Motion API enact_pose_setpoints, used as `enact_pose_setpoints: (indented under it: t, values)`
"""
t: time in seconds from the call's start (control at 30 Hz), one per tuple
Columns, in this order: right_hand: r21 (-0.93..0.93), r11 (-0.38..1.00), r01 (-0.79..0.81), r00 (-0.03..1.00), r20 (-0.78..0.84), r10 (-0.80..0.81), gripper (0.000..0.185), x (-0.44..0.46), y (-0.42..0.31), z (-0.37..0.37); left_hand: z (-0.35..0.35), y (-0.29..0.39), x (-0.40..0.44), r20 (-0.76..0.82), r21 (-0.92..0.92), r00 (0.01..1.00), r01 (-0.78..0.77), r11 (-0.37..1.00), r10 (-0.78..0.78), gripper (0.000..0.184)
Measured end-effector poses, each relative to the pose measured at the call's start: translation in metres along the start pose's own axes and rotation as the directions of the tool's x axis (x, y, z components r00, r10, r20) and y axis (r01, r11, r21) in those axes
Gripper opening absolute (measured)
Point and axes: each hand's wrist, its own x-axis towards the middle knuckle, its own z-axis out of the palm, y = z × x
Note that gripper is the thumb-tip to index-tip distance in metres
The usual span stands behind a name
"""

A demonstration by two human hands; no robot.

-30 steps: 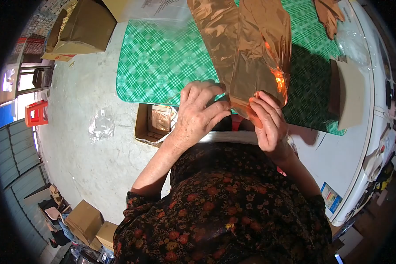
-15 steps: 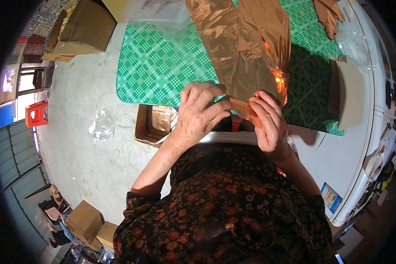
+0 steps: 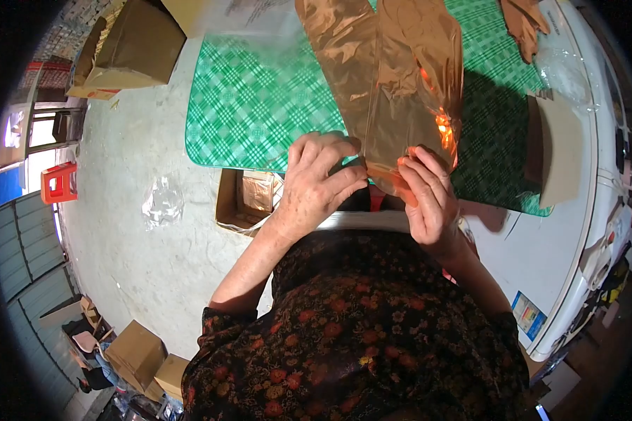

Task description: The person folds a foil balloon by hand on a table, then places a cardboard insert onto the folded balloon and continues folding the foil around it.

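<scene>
A long, shiny copper-coloured plastic film sheet or bag (image 3: 400,91) lies over the green checked table cover (image 3: 260,98), its near edge at the table's front. My left hand (image 3: 321,172) pinches the left corner of that edge, fingers bent. At the right part of the same edge, my right hand (image 3: 430,193) grips the film between thumb and fingers. Between the two hands the edge is stretched and looks thin and see-through. Whether the film is one layer or several I cannot tell.
Below the table's front stands an open cardboard box (image 3: 226,200) with copper-coloured packets inside. A cardboard piece (image 3: 558,151) rests at the table's right. More copper film (image 3: 523,28) lies at the far right. A red stool (image 3: 59,182) and clear plastic (image 3: 163,201) are on the left floor.
Both hands keep nearly the same place and hold. The film between them has shifted very slightly.
</scene>
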Motion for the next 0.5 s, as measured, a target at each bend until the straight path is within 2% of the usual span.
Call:
enact_pose_setpoints:
  t: [0.17, 0.23, 0.37, 0.4, 0.5]
  values:
    - [-0.047, 0.995, 0.085, 0.995, -0.055, -0.088, 0.037, -0.001, 0.004, 0.008, -0.002, 0.000, 0.002, 0.000, 0.000, 1.000, -0.013, 1.000, 0.013, 0.024]
    - [-0.098, 0.992, 0.083, 0.996, -0.002, -0.084, 0.038, -0.002, 0.002, 0.005, -0.002, 0.000, 0.002, -0.004, -0.005, 1.000, -0.014, 1.000, 0.014, 0.025]
    - [-0.132, 0.987, 0.093, 0.980, 0.186, -0.067, 0.066, -0.004, -0.001, -0.012, -0.001, 0.000, 0.002, -0.006, 0.010, 1.000, -0.019, 1.000, 0.019, 0.025]
    - [-0.128, 0.985, 0.117, 0.978, 0.189, -0.091, 0.073, -0.003, -0.002, -0.015, -0.001, -0.001, 0.001, -0.001, 0.010, 1.000, -0.019, 1.000, 0.019, 0.026]
    - [-0.052, 0.994, 0.099, 0.966, 0.245, -0.084, 0.078, 0.004, -0.010, -0.036, -0.001, -0.001, 0.000, 0.012, 0.006, 1.000, -0.016, 1.000, 0.016, 0.028]
